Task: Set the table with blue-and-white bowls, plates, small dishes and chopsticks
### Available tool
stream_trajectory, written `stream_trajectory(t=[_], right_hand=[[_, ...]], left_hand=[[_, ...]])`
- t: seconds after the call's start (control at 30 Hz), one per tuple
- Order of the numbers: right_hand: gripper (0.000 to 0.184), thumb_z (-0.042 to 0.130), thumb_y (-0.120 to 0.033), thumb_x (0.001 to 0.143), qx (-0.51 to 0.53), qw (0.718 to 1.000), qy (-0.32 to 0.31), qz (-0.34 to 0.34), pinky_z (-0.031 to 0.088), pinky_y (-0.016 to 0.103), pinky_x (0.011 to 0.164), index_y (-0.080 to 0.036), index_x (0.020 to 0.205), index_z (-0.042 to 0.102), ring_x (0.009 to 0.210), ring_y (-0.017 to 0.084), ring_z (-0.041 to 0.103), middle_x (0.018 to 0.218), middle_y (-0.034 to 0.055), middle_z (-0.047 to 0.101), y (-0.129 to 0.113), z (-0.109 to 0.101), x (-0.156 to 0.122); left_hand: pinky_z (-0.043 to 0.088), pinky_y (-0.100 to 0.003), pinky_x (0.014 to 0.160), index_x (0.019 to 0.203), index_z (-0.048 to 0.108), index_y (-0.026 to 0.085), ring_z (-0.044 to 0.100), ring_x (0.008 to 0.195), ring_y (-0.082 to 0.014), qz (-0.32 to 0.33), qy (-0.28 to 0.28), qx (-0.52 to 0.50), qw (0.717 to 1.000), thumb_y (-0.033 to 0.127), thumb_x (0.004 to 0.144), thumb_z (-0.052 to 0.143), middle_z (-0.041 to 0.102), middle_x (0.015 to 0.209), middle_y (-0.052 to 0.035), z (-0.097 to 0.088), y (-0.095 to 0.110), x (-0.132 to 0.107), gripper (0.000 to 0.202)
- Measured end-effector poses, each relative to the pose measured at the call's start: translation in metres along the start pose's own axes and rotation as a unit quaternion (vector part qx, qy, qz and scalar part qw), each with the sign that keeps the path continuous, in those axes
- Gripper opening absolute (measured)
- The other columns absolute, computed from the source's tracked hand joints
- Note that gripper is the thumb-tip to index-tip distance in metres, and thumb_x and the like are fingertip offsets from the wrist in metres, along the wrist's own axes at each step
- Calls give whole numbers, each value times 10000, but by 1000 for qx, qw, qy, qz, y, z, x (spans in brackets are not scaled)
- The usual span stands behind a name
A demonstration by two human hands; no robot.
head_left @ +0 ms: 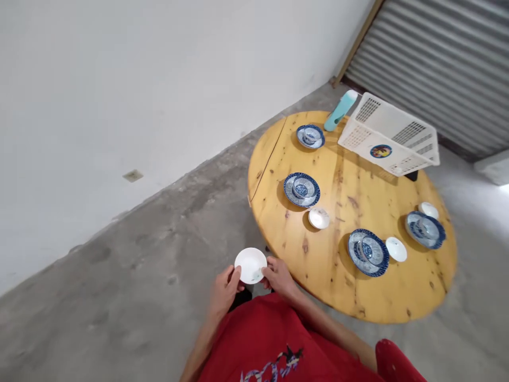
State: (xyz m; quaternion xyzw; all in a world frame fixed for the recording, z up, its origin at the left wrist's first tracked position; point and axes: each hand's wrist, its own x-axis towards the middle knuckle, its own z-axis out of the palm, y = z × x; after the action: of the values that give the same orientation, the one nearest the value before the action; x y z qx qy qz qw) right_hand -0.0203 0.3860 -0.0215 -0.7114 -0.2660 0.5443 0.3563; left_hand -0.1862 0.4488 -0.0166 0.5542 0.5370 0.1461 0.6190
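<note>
I hold a small white bowl (250,265) in front of me with both hands, above the concrete floor and just left of the round wooden table (342,286). My left hand (226,289) grips its left rim and my right hand (279,276) grips its right rim. On the table stand several blue-patterned plates, each with a small bowl on it: one far (310,136), one middle-left (301,189), one near (368,252), one right (425,229). Small white bowls lie beside them (318,218), (396,249), (428,210).
A white plastic basket (392,135) sits tilted at the table's far side, with a teal bottle (340,110) leaning beside it. A white wall runs along the left, a corrugated metal shutter (437,58) stands behind the table. Bare concrete floor (139,276) lies all around.
</note>
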Motion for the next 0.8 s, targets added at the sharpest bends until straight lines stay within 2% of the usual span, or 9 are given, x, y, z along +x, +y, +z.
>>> stream_trajectory(t=[0.1,0.2,0.4,0.6,0.7,0.8], right_hand=[[63,454,-186,698,-9,999,2,-30,337,185,380,-192,734,505,387,106,526,513,-57,552,-23,21,14],[89,451,-133,699,3,1000,5,-30,331,171,377,-188,739,508,386,97,529,525,-61,556,-42,36,32],[101,458,-106,703,28,999,20,-18,336,164,392,-183,743,510,413,108,560,531,-52,559,-68,59,94],[106,461,-108,704,75,995,51,-30,323,151,379,-178,759,518,401,99,551,543,-47,571,-102,64,176],[83,462,-120,709,91,991,81,-46,334,160,374,-186,744,499,401,106,547,540,-51,558,-126,59,212],[70,460,-131,719,106,986,114,-51,340,171,377,-193,737,488,404,110,540,538,-55,544,-151,47,238]], left_hand=[[495,-287,544,652,503,213,624,534,-192,9,26,-14,1000,637,794,489,600,547,-6,-27,4,10,447],[508,-293,574,687,543,203,638,561,-200,13,33,-8,999,655,807,493,628,567,-18,-48,4,28,471],[527,-315,598,684,556,210,662,592,-226,-1,24,41,999,680,787,498,654,587,-33,-88,20,94,485],[544,-345,614,699,582,217,663,587,-239,8,0,109,994,713,750,507,669,608,-44,-119,63,182,504],[552,-355,629,748,602,211,675,616,-246,13,-38,137,990,690,770,509,685,641,-51,-132,92,226,489],[555,-351,641,747,587,215,683,634,-242,31,-61,166,984,652,797,508,686,661,-48,-135,122,266,447]])
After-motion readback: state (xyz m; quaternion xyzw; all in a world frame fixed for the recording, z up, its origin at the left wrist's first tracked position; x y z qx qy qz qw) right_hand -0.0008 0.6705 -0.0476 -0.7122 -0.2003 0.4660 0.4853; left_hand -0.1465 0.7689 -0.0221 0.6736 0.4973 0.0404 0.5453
